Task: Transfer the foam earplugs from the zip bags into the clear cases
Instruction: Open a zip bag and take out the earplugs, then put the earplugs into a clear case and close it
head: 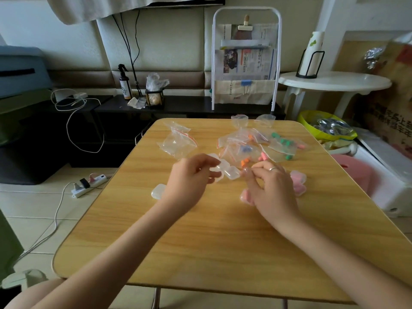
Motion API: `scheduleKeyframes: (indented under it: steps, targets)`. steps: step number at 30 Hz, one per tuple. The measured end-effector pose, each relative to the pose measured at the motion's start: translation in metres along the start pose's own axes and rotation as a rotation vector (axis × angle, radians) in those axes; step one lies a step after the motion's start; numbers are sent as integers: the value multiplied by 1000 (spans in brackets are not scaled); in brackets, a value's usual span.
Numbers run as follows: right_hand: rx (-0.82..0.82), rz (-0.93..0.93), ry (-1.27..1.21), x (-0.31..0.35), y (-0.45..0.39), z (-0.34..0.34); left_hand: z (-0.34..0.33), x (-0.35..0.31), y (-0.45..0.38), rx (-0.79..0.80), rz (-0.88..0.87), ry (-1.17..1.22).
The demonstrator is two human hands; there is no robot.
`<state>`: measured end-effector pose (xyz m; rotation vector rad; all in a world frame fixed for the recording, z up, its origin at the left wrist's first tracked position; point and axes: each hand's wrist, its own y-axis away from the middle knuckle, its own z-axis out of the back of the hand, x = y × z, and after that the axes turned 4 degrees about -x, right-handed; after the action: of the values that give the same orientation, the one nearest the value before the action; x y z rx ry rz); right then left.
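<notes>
On the wooden surface (pixel 223 230), the left hand (pixel 189 177) holds an open clear case (pixel 225 170) in its grip; the case looks empty. The right hand (pixel 269 186) has curled fingers at the case's 3 o'clock edge; I cannot tell whether its grip holds anything. At 12 o'clock, zip bags (pixel 245 143) hold orange, blue, green and pink earplugs (pixel 285 142). Empty bags (pixel 176 141) lie at 11 o'clock. Cases with pink plugs (pixel 298 181) are partly hidden behind the right hand.
</notes>
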<state>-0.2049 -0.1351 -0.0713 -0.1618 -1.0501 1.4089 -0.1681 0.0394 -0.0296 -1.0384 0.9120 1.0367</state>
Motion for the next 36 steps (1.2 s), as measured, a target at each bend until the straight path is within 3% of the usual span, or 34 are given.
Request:
scheduleKeyframes:
  steps: [2, 6, 9, 11, 19, 24, 30, 33, 36]
  targets:
    - [-2, -52, 0, -3, -22, 0, 10, 3, -23, -52, -39, -93]
    - [38, -211, 24, -22, -84, -18, 30, 26, -84, -116, -207, -496]
    - [123, -297, 43, -46, -138, -41, 50, 51, -134, -26, -334, -911]
    - [229, -316, 93, -62, -170, -57, 63, 68, -164, 75, -300, -1066]
    - [558, -347, 462, -111, -263, -122, 51, 116, -236, 310, -160, -1027]
    - [714, -446, 464, -150, -274, -155, 39, 128, -238, 192, -222, -797]
    - [399, -417, 173, -146, -271, -154, 40, 125, -237, 9, -296, -707]
    - [339, -361, 44, -126, -272, -150, 38, 124, -236, -63, -249, -582]
    - [324, -258, -243, -82, -264, -153, 37, 116, -232, -168, -82, -324]
